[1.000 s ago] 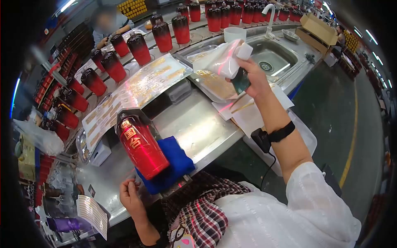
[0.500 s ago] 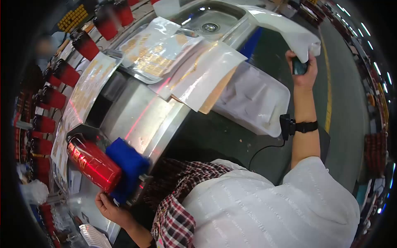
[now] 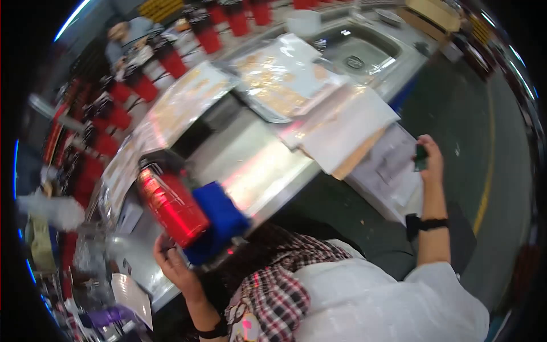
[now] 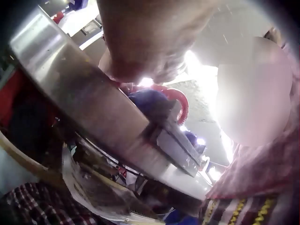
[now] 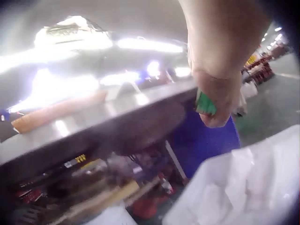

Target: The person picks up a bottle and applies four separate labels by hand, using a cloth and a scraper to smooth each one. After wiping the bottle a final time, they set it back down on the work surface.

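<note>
My right hand (image 3: 433,162) grips a small flat dark-green piece (image 3: 420,158), out to the right above a white bin (image 3: 383,199); the right wrist view shows the green piece's edge between the fingers. A glossy red bottle (image 3: 174,208) with gold characters lies tilted on the workbench, its dark neck end pointing away. Under its lower end is a folded blue cloth (image 3: 221,215). My left hand (image 3: 178,271) is right beside the bottle's base, fingers loosely bent, fingertips close to it. In the left wrist view that hand hides much of the bottle.
Trays with gold-lettered sheets (image 3: 285,74) line the bench's back edge, and white and brown sheets (image 3: 347,128) overhang its right side. A sink (image 3: 356,54) is behind. Several red-and-black bottles (image 3: 165,54) stand beyond, near another person. A curled sheet (image 3: 132,296) lies at front left.
The white plastic sheet has left my right hand, which swung out right and now comes back with the green piece. My left hand has moved up closer to the bottle's base. The head view turned.
</note>
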The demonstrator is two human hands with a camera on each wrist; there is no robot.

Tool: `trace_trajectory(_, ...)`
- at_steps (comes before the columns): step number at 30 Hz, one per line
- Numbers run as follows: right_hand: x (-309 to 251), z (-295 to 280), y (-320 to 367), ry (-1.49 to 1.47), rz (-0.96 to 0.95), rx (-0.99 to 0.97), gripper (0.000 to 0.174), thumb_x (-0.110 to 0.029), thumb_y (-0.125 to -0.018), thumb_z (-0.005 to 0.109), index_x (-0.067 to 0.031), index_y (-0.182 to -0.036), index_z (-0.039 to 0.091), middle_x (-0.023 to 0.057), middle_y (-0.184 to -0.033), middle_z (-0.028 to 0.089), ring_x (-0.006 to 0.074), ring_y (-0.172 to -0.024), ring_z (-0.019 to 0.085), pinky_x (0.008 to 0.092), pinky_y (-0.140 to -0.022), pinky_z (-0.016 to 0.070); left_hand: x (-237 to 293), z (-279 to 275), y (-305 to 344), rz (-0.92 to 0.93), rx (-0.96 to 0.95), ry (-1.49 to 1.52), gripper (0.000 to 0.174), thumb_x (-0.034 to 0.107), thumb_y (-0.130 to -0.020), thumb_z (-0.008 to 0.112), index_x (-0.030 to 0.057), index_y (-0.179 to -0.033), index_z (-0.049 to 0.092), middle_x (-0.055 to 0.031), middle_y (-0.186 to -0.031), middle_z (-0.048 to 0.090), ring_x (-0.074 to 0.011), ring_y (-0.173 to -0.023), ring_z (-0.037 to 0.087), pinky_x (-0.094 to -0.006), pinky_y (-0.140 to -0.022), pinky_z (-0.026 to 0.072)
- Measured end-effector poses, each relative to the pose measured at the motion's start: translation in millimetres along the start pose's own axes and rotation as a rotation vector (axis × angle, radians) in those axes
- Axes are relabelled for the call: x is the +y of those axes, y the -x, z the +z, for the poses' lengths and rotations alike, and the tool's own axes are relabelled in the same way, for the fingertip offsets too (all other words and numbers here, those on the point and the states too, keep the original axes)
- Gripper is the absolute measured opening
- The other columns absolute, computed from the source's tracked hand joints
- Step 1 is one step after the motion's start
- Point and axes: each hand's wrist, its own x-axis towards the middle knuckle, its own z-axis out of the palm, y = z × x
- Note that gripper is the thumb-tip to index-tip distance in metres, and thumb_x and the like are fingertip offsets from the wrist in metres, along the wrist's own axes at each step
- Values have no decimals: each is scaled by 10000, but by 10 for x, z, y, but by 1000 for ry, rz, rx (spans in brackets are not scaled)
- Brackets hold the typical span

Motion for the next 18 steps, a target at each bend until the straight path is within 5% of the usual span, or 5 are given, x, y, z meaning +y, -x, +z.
trace_trajectory(3,-1109,1425,387,163,-180,-289,372,-16,-951,413,-22,-1279,589,85,-1328,575,164,-958,623,301,-759,549,103,19,-69,220,-128,-136,767,413,-928,601,-35,-1469,293,-199,-1413,438,-293,-1266,462,-420,-1067,344)
trace_trajectory(5,-1387,2146,586,313,-424,-658,358,10,-952,413,-20,-1239,625,88,-1360,559,148,-974,615,271,-805,516,152,83,-89,236,-171,-207,912,455,-859,688,-45,-1485,253,-232,-1427,417,-334,-1290,441,-436,-1078,332)
trace_trajectory(10,-1294,3801,1068,757,-1039,-1104,301,73,-921,464,-10,-1137,656,141,-1298,594,241,-1089,614,306,-886,486,115,95,-150,288,-116,-432,1005,443,-796,763,-55,-1486,227,-261,-1355,481,-386,-1189,507,-453,-1013,375)
trace_trajectory(12,-1059,4268,1205,772,-1122,-1206,291,83,-889,508,-22,-1116,656,171,-1225,610,335,-1100,600,345,-931,472,182,73,-168,311,-137,-438,1008,441,-789,769,-52,-1484,231,-250,-1315,521,-393,-1122,540,-456,-966,397)
trace_trajectory(18,-531,4987,1310,918,-1069,-1358,380,57,-839,527,-49,-1179,658,172,-1224,612,356,-1132,578,414,-961,475,101,52,-161,318,-151,-422,990,419,-820,744,-100,-1479,219,-230,-1306,543,-376,-1092,555,-454,-952,392)
